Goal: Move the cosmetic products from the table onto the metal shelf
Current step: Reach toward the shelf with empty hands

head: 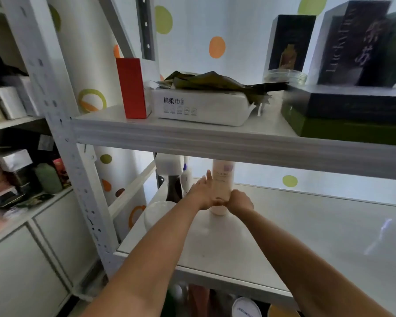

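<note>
The bottle (222, 179) is standing upright on the middle board of the shelf (306, 225), towards the back left. Its long axis is running straight up, so its top is hiding behind the front lip of the upper board (215, 143). Whether its base is sitting fully on the board is too blurred to tell. Both hands are touching it from opposite sides, so the bottle is lying directly between them and neither arm is clearly the nearer. The left hand (201, 193) is pressing flat against the bottle's left flank, with its fingers (208, 176) pointing straight up along the long axis rather than wrapping round. The right hand (240, 201) is sitting lower, at the bottle's right side near the base, with its fingers curling in round it and the knuckles facing the camera. The coming move seems to be the release, which is depending on the bottle staying vertical. The right hand's grip, low by the base, is doing the steadying, so letting go there first is risking a tip. A dark bottle (174, 188) and a white jar (158, 213) are standing just beside the left hand, so that hand is needing to draw back towards the person and not sideways.
</note>
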